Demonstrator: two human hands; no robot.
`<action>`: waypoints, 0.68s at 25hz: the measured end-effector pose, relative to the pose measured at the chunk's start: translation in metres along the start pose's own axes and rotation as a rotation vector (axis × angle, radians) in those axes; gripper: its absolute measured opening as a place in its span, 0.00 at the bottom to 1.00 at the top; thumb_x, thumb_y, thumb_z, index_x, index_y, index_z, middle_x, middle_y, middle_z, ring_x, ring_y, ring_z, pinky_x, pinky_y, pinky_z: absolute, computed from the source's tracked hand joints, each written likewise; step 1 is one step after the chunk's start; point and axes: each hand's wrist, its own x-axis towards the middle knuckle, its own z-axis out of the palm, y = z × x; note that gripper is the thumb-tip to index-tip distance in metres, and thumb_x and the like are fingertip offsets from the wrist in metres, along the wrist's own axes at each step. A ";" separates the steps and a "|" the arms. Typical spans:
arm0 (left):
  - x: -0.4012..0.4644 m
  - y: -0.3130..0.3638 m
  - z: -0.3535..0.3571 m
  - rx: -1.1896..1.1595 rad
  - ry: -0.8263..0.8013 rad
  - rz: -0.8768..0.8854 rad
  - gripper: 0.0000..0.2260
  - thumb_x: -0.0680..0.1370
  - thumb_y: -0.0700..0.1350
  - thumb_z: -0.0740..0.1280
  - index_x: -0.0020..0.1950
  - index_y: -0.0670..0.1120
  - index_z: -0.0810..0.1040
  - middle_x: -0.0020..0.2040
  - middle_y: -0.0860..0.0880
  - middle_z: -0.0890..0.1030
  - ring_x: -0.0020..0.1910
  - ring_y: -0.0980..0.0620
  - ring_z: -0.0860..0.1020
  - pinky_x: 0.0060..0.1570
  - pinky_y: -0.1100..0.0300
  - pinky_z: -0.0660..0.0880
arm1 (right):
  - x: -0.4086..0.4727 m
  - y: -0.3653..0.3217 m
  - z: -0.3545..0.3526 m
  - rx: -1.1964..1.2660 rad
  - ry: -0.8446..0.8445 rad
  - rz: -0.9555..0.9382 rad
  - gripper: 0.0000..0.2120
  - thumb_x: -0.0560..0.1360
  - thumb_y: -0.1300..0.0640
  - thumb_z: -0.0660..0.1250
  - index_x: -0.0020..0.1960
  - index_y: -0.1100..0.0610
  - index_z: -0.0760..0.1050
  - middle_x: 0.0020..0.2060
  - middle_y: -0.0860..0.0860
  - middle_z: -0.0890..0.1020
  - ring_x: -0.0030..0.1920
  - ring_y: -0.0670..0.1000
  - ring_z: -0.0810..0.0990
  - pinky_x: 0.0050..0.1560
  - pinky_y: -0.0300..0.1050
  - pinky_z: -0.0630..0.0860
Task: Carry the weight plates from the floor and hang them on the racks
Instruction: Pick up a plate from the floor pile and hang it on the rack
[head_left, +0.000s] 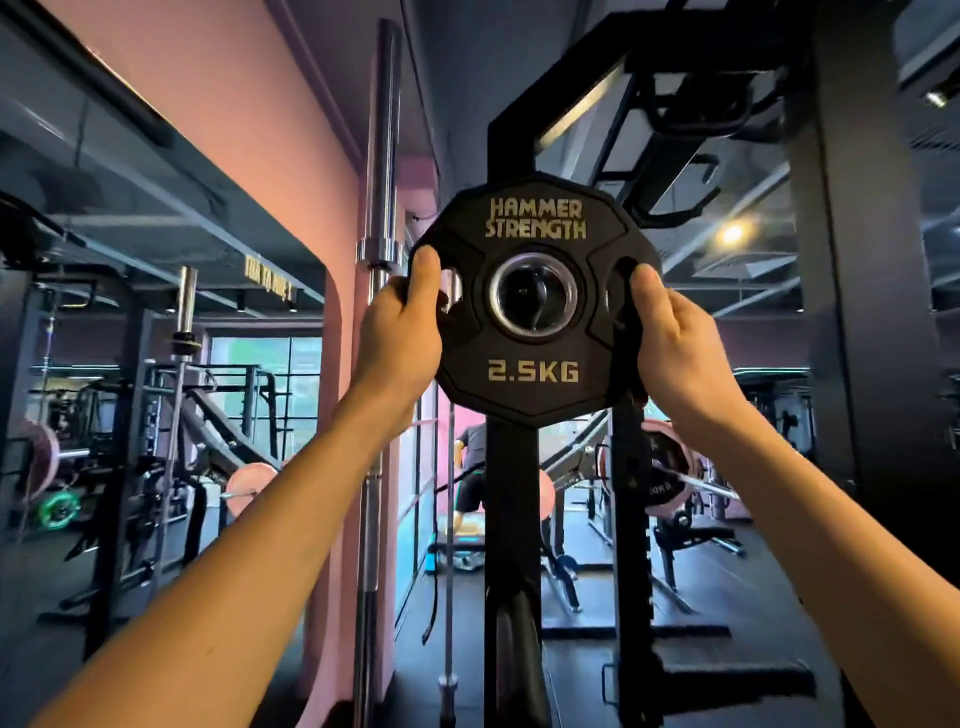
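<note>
A black 2.5 kg weight plate (532, 228) with gold lettering is held up at head height, flat face toward me, in front of a black rack upright (511, 493). My left hand (402, 332) grips its left edge, thumb over the front rim. My right hand (675, 338) grips the right edge, thumb at the grip slot. Something dark, perhaps the rack's peg, shows through the plate's steel-ringed centre hole (532, 296); I cannot tell whether the plate sits on it.
A chrome barbell (379, 208) stands upright just left of the plate against a pink wall (249, 130). Mirrors reflect gym racks, benches and loaded bars. A person (470, 467) stands behind the upright. A second black post (631, 519) rises at the right.
</note>
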 end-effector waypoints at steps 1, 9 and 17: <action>0.011 -0.004 0.004 -0.001 0.004 0.006 0.23 0.72 0.69 0.58 0.39 0.50 0.77 0.36 0.54 0.79 0.40 0.51 0.78 0.45 0.51 0.77 | 0.011 0.003 0.004 0.001 -0.003 0.002 0.32 0.82 0.41 0.53 0.52 0.72 0.74 0.42 0.68 0.81 0.34 0.57 0.79 0.32 0.51 0.78; 0.067 -0.042 0.028 0.057 0.010 -0.025 0.24 0.79 0.65 0.58 0.47 0.46 0.79 0.45 0.45 0.82 0.48 0.42 0.81 0.53 0.46 0.78 | 0.062 0.045 0.031 0.013 -0.042 0.088 0.36 0.82 0.40 0.52 0.51 0.75 0.75 0.42 0.69 0.81 0.34 0.62 0.81 0.25 0.40 0.75; 0.105 -0.079 0.044 0.118 -0.031 0.002 0.25 0.78 0.65 0.61 0.56 0.43 0.78 0.51 0.46 0.82 0.51 0.46 0.81 0.49 0.51 0.78 | 0.090 0.086 0.064 0.104 -0.050 0.195 0.32 0.80 0.36 0.54 0.55 0.66 0.75 0.53 0.63 0.82 0.56 0.63 0.80 0.61 0.62 0.75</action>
